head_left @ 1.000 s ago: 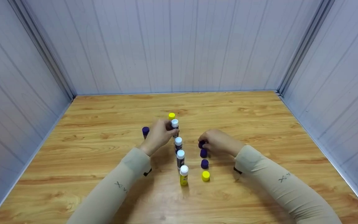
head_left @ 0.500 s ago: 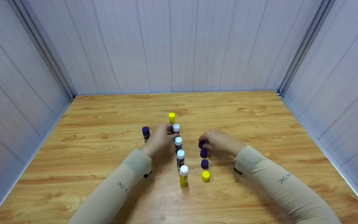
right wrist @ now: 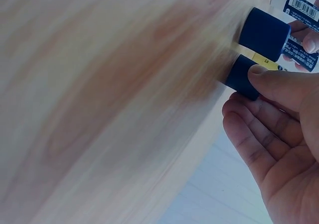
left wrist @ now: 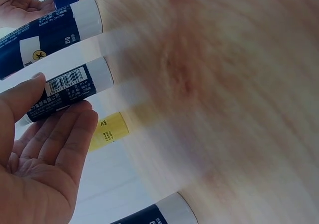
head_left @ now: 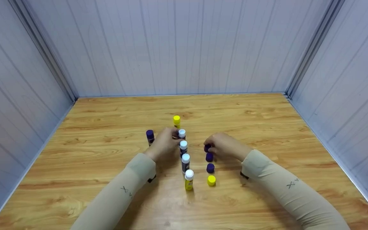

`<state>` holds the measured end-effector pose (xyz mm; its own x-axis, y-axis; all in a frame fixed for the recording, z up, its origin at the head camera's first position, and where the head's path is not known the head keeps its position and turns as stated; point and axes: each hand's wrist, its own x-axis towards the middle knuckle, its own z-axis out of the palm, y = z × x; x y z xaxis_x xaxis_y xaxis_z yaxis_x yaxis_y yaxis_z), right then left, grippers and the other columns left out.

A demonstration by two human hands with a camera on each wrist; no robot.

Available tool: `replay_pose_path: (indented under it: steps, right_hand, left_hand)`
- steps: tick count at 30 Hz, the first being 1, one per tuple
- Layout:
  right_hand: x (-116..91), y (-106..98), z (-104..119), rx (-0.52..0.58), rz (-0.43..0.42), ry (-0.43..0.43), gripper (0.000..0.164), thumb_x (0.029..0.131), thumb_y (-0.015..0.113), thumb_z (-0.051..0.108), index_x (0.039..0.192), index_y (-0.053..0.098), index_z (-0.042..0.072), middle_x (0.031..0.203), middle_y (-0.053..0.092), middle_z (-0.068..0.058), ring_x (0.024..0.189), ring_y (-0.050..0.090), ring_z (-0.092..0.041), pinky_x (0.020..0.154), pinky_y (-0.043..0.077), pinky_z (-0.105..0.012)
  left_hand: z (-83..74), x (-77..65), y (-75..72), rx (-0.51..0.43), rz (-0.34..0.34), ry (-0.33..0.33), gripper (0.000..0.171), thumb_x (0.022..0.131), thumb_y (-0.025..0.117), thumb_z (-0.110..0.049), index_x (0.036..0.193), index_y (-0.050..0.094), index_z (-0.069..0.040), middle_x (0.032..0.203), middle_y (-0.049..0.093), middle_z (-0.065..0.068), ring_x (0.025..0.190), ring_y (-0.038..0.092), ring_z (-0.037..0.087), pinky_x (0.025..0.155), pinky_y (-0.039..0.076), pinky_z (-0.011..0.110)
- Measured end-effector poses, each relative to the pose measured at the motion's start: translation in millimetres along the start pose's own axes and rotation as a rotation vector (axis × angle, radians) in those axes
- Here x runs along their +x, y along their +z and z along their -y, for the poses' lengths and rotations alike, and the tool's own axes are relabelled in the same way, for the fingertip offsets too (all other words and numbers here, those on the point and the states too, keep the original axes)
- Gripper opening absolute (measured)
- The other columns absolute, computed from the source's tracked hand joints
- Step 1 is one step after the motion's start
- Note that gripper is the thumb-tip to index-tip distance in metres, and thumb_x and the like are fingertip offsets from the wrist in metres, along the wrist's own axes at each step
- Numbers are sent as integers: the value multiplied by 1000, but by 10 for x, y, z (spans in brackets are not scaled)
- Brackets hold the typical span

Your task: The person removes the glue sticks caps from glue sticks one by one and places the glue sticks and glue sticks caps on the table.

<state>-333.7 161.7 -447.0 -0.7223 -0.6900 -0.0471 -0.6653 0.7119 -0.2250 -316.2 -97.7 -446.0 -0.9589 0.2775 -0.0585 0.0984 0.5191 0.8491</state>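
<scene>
In the head view my left hand holds an uncapped glue stick with a white top and navy label, at the far end of a row of glue sticks. The left wrist view has thumb and fingers on either side of this upright stick, its base at the tabletop. To the right, my right hand pinches a navy cap between thumb and fingers, low at the table. Nearer me in the row stand two navy-labelled glue sticks and a yellow one.
Two navy caps and a yellow cap line up in front of my right hand. A yellow-capped glue stick stands behind the row, and a navy-capped one left of my left hand. Panelled walls bound the wooden table.
My left hand has brought the glue stick down and slightly toward me, to the row's far end. My right hand has stayed in place on the navy cap.
</scene>
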Motion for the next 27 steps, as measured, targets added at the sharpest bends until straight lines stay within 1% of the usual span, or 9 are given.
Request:
replay_pose_path:
  steps: [5, 8, 12, 16, 19, 21, 25, 27]
  right_hand:
    - [0, -13, 12, 9, 15, 8, 15, 94, 67, 15, 107, 73, 10, 97, 72, -1, 85, 65, -16, 80, 54, -35]
    - [-1, -16, 16, 21, 26, 18, 14, 94, 66, 15, 106, 73, 10, 95, 71, 0, 84, 64, -14, 79, 54, -34]
    - [-8, -15, 18, 25, 24, 25, 14, 94, 66, 15, 106, 73, 11, 94, 71, 1, 83, 63, -12, 78, 54, -33]
    - [-12, -17, 22, 5, 5, -2, 12, 94, 66, 14, 103, 73, 9, 92, 70, 1, 81, 62, -12, 77, 53, -34]
    - [-17, -19, 26, -5, -4, -12, 12, 94, 67, 13, 103, 72, 8, 93, 71, -1, 81, 62, -13, 77, 53, -35]
    - [-20, -20, 31, -1, -4, -1, 15, 94, 67, 13, 106, 72, 8, 96, 71, -2, 83, 64, -14, 79, 54, -36]
    - [-27, -21, 43, 19, 0, 28, 18, 94, 66, 14, 111, 72, 8, 100, 72, -3, 88, 65, -16, 82, 54, -36]
    - [-28, -21, 48, 22, 0, 30, 18, 94, 66, 14, 110, 72, 9, 99, 72, -2, 87, 65, -15, 82, 54, -36]
  left_hand:
    - [9, -12, -1, 4, 10, 31, 25, 97, 62, -12, 120, 65, -4, 104, 68, -4, 104, 63, 16, 92, 52, 37]
    - [7, -22, -7, 13, 18, 37, 24, 96, 62, -11, 119, 66, -5, 104, 68, -5, 104, 62, 16, 93, 52, 38]
    - [-8, -36, -20, 23, 29, 23, 24, 97, 61, -11, 119, 66, -7, 106, 67, -4, 106, 61, 18, 94, 50, 40]
    - [-46, -66, -50, 51, 11, 1, 23, 96, 60, -9, 119, 64, -11, 114, 65, -1, 116, 58, 25, 99, 48, 43]
    - [-97, -83, -74, 71, -19, 6, 28, 94, 60, -4, 121, 61, -12, 122, 62, 3, 123, 55, 31, 101, 47, 45]
    - [-143, -90, -93, 97, -49, 34, 34, 92, 59, 1, 124, 59, -9, 124, 62, 7, 124, 55, 34, 99, 48, 45]
    - [-247, -110, -151, 194, -124, 107, 42, 86, 54, 5, 127, 57, -3, 123, 63, 12, 115, 60, 31, 91, 53, 40]
    - [-294, -126, -191, 232, -164, 139, 41, 86, 54, 2, 127, 58, -1, 122, 64, 14, 110, 62, 29, 87, 55, 39]
